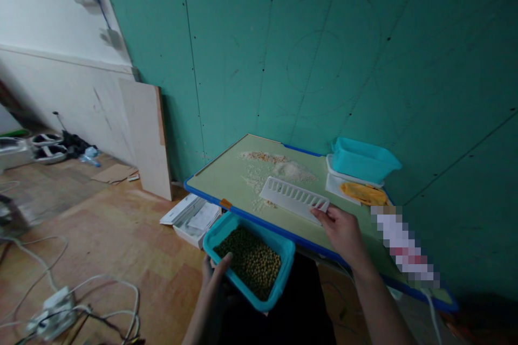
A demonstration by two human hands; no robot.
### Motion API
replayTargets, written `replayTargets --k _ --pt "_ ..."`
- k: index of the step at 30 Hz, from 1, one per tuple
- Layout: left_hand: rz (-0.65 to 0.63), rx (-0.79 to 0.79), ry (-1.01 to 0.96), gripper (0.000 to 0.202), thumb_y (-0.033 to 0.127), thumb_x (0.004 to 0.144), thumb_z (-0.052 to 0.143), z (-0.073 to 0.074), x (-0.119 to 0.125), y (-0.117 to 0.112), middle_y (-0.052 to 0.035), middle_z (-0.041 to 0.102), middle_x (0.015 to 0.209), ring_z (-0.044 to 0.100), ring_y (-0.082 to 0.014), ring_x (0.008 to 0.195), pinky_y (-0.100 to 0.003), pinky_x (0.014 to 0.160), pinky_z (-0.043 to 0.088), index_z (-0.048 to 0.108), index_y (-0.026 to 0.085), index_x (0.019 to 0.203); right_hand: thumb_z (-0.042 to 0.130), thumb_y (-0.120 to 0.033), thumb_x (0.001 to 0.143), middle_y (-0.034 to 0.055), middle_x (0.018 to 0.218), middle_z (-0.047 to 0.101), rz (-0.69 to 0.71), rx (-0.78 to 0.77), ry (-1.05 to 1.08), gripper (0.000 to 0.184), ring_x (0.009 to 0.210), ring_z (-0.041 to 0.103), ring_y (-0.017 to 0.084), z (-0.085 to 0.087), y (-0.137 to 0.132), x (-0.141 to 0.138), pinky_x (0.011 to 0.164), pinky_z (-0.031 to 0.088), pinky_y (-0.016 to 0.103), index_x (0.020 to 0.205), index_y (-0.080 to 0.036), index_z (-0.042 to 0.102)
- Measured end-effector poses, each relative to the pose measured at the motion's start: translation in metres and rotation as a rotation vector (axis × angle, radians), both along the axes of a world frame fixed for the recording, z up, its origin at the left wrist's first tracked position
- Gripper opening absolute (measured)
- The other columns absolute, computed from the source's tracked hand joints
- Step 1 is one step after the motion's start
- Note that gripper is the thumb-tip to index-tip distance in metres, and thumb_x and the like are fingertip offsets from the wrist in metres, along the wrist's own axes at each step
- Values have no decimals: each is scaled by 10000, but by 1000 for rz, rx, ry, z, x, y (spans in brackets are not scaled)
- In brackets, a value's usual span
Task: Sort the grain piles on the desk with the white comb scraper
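Observation:
My left hand (216, 270) grips the near left rim of a turquoise plastic basin (288, 259), its thumb over the edge. Inside lie small green beans (238, 245) and larger tan beans (265, 269). The basin is just below the table's front edge. My right hand (338, 226) pinches the right end of a white slotted plastic strip (295, 198) held at the tabletop. Whether the strip touches the table cannot be told. Behind it on the table are a pile of white grains (293, 171) and a patch of orange-tan kernels (263, 157).
Another turquoise basin (364, 159) sits on a white tray at the table's back right, beside a yellow cloth (364, 194). A blue edge borders the table (218, 175). An open white box (194, 221) and a power strip with cables (52, 310) lie on the floor.

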State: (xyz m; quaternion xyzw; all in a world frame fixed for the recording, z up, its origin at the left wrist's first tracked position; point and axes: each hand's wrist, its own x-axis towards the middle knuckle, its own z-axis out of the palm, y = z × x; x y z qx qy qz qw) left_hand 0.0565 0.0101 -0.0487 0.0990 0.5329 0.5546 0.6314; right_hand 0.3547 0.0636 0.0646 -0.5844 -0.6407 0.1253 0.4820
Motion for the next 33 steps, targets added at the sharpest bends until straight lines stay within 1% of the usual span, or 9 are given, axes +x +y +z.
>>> replayTargets --k 3,7,10,14,20,23,27,31,33 --pt "0 32 13 992 540 598 1033 5 2 0 -144 764 1444 765 -504 1318 -572 869 712 560 408 1460 740 -663 1000 110 878 898 18 -5 6 498 778 856 299 2 -2 -4 690 659 328 856 -203 866" --pt "-33 74 33 968 558 539 1043 12 -1 4 -166 817 1346 768 -545 1295 -583 864 717 634 357 1394 735 -608 1012 111 937 908 74 -14 27 440 865 879 325 2 -3 -9 750 680 349 928 -206 892" --pt "-33 97 40 905 532 502 1054 13 -2 6 -176 831 1276 758 -556 1307 -567 882 709 671 319 1294 735 -549 1010 114 969 911 99 -17 38 381 901 884 332 2 -4 -13 792 691 364 942 -212 899" --pt "-13 105 42 870 527 498 1058 12 -1 6 -166 822 1196 741 -552 1332 -571 895 699 661 315 1243 733 -529 1002 113 938 907 111 -9 48 361 880 882 328 4 -7 -18 771 692 360 916 -218 896" --pt "11 78 22 955 542 548 1038 9 1 1 -145 795 1285 767 -515 1285 -563 869 697 596 369 1376 740 -519 985 109 913 904 123 -10 48 334 860 882 335 9 -12 -27 749 695 363 878 -239 889" --pt "11 63 19 1009 566 563 1038 6 1 0 -143 782 1260 777 -496 1256 -536 851 698 556 368 1426 736 -508 981 101 893 901 121 3 57 324 844 880 331 11 -13 -29 742 690 356 859 -246 882" --pt "-12 45 12 1051 605 542 1047 1 1 2 -137 791 1222 800 -509 1181 -545 775 697 550 374 1440 743 -495 977 91 904 904 139 -11 66 307 863 883 332 12 -15 -29 763 695 355 886 -244 894" --pt "-17 47 -2 1035 575 562 1053 0 -1 3 -124 787 1318 794 -500 1234 -560 815 704 550 414 1451 738 -487 981 89 910 905 144 -25 58 302 859 884 332 11 -17 -30 749 695 351 878 -248 892" --pt "-13 52 -5 1033 561 581 1052 1 -2 3 -125 785 1344 794 -486 1248 -556 839 712 541 406 1465 733 -487 985 91 908 905 143 -24 54 303 846 884 331 11 -18 -30 735 693 351 884 -249 892"
